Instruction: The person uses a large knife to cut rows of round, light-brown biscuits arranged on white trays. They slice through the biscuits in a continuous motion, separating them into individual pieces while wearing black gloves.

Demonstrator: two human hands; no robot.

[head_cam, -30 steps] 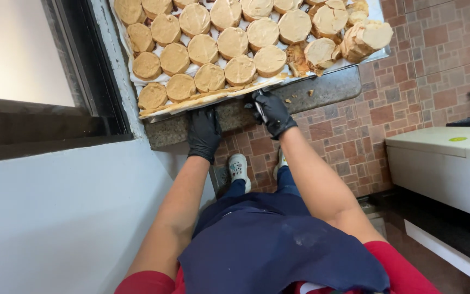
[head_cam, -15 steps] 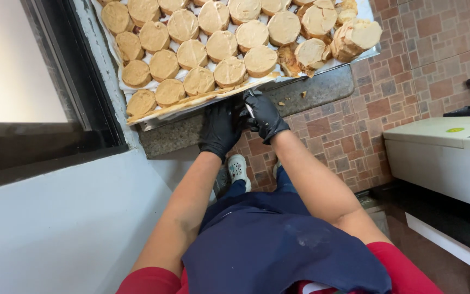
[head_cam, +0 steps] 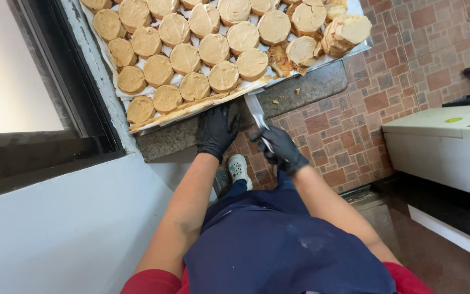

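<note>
A metal baking tray (head_cam: 322,61) lined with white paper holds several round tan frosted cakes (head_cam: 213,49) in rows, with a few stacked at its right end. The tray rests on a grey stone ledge (head_cam: 300,90). My left hand (head_cam: 216,133), in a black glove, presses flat against the ledge's front edge just under the tray. My right hand (head_cam: 281,148), also gloved, is closed around the handle of a knife (head_cam: 258,113) whose blade points up toward the tray's near edge.
A dark-framed window (head_cam: 55,103) and a white wall fill the left. Brown patterned tiles cover the wall and floor below the ledge. A white appliance (head_cam: 441,141) stands at the right. My blue apron and white shoe show below.
My right hand has pulled back from the tray edge and lowered, now showing the knife blade. My left hand shifted slightly right along the ledge. The view moved closer to the tray.
</note>
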